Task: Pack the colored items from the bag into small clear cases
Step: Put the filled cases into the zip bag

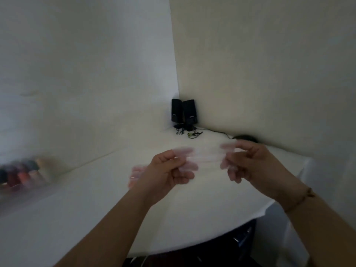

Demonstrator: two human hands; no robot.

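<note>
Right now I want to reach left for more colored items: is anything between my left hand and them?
Nothing visible. Bare white table lies between the left hand and the blurred colored items at the far left.

Dim, soft indoor light; motion blur smears the frame, wide-angle edges bowed.

Black speakers on a white table; red, orange bottles.

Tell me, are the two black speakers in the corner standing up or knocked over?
Standing: both speakers are upright, side by side against the wall corner.
</note>
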